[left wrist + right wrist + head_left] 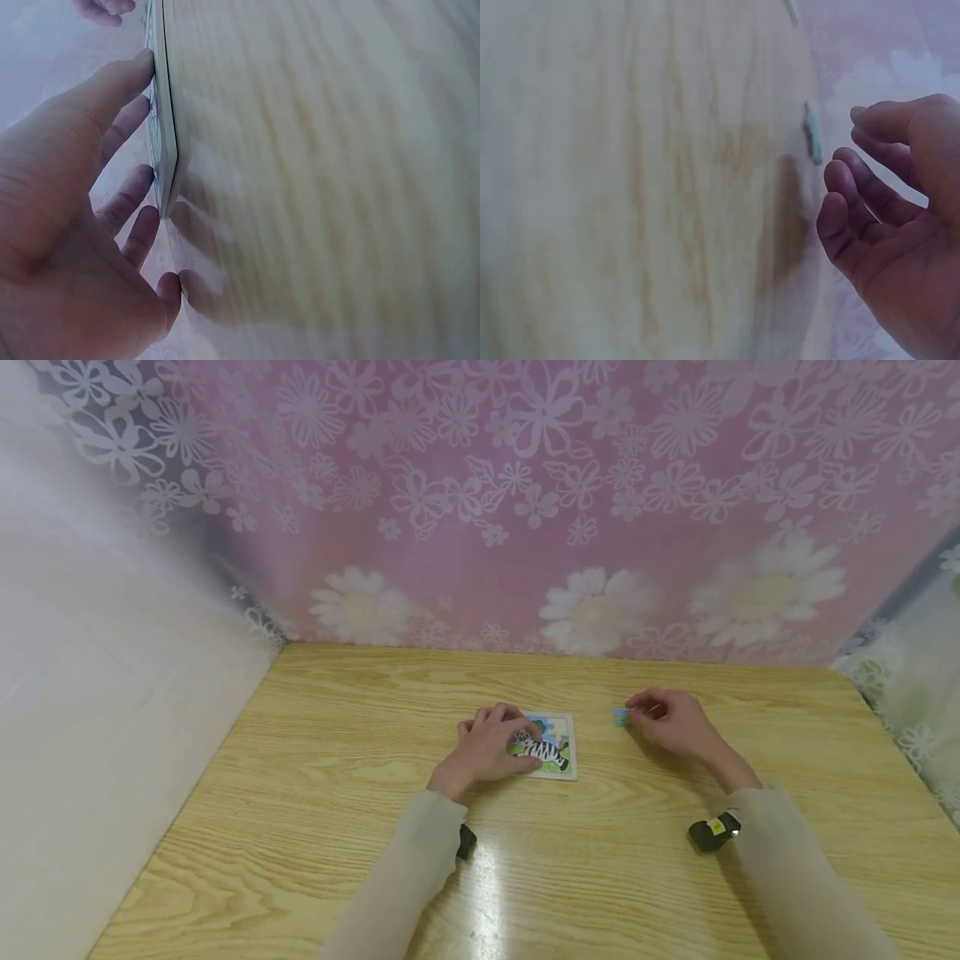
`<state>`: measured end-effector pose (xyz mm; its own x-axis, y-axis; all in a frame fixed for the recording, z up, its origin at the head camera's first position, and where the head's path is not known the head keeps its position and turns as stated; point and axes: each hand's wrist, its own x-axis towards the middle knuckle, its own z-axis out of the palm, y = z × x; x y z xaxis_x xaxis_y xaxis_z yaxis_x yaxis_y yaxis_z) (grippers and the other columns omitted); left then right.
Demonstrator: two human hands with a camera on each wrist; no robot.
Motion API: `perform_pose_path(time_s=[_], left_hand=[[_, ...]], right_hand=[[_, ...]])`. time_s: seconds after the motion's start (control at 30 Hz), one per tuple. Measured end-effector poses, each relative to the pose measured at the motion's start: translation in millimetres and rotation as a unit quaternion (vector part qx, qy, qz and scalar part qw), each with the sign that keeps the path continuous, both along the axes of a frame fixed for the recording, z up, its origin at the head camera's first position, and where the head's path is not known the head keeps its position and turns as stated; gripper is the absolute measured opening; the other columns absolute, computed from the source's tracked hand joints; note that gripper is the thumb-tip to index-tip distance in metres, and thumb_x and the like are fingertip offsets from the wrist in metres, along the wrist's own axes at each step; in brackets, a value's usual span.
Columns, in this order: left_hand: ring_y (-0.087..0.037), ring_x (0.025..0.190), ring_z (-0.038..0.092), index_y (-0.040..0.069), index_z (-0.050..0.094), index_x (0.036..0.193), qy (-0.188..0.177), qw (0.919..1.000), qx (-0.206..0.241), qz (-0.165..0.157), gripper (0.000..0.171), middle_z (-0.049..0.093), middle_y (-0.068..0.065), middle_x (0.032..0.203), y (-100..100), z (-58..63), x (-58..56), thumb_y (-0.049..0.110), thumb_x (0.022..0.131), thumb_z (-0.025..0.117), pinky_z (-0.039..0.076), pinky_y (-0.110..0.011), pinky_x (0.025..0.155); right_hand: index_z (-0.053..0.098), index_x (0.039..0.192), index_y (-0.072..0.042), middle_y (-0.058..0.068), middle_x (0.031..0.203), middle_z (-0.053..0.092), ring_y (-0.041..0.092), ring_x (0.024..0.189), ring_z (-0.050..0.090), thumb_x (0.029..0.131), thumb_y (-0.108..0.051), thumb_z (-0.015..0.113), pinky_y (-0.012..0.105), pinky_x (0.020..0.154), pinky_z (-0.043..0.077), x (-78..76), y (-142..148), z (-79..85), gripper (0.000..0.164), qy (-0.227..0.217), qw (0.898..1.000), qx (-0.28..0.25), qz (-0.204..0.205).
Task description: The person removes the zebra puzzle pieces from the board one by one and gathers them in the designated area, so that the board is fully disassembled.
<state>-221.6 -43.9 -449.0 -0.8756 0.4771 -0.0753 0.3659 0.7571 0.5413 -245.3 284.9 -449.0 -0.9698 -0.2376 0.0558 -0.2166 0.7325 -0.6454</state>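
A square jigsaw board [576, 760] with a zebra picture lies on the table. My left hand [491, 745] rests over its left side, fingers spread and touching the top, thumb near the front edge. In the left wrist view the fingertips of that hand [82, 187] meet the board's face [171, 142], seen edge-on. To the right, a small blue and green puzzle piece [621, 717] lies beside the fingertips of my right hand [671, 722]. The right wrist view shows a small gap between this piece [812, 135] and the loosely bent fingers of the hand [900, 195].
Both hands work above a wood-grain table [337, 860]. A pink flowered curtain [465, 527] hangs along its back edge, and a white sheet [112, 693] covers the left side. A dark wrist camera [714, 832] is worn under the right sleeve.
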Motion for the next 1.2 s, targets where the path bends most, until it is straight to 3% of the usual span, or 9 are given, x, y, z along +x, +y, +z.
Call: perform_pose_path(time_s=[0.47,0.67,0.87,1.2], left_hand=[[-0.031,0.137,0.034,0.042,0.064,0.12,-0.016,0.9998,-0.01,0.007,0.03,0.042,0.005,0.149,-1.2,-1.0,-1.2,0.05,0.092,0.073,0.022,-0.058,0.105],[-0.03,0.135,0.035,0.043,0.063,0.119,-0.02,0.9997,-0.009,0.009,0.03,0.042,0.005,0.148,-0.5,-0.5,-1.1,0.051,0.092,0.073,0.023,-0.058,0.105],[-0.03,0.136,0.034,0.043,0.063,0.12,-0.019,0.9998,-0.007,0.002,0.03,0.041,0.006,0.148,-0.8,-2.1,-2.4,0.05,0.093,0.072,0.023,-0.059,0.105],[-0.031,0.137,0.034,0.039,0.064,0.122,-0.025,0.9997,-0.005,0.004,0.03,0.041,0.005,0.149,-0.3,3.3,0.3,0.048,0.094,0.071,0.023,-0.056,0.104]], right_hand=[[0.072,0.115,-0.008,0.006,0.098,0.072,0.016,0.087,0.066,0.097,-0.024,0.072,0.028,0.075,0.054,26.6,-46.9,7.1,0.024,-0.024,0.998,-0.024,0.055],[0.072,0.113,-0.006,0.005,0.097,0.073,0.015,0.087,0.066,0.093,-0.017,0.076,0.028,0.076,0.055,28.5,-61.6,1.8,0.023,-0.022,0.995,-0.036,0.087],[0.073,0.114,-0.005,0.003,0.096,0.073,0.012,0.087,0.066,0.091,-0.016,0.078,0.027,0.077,0.055,26.1,-71.4,-4.1,0.026,0.003,0.994,-0.014,0.111],[0.071,0.12,-0.002,0.007,0.094,0.065,0.012,0.075,0.054,0.092,-0.018,0.078,0.028,0.069,0.047,22.0,-81.7,-2.4,0.033,-0.023,0.992,0.025,0.124]])
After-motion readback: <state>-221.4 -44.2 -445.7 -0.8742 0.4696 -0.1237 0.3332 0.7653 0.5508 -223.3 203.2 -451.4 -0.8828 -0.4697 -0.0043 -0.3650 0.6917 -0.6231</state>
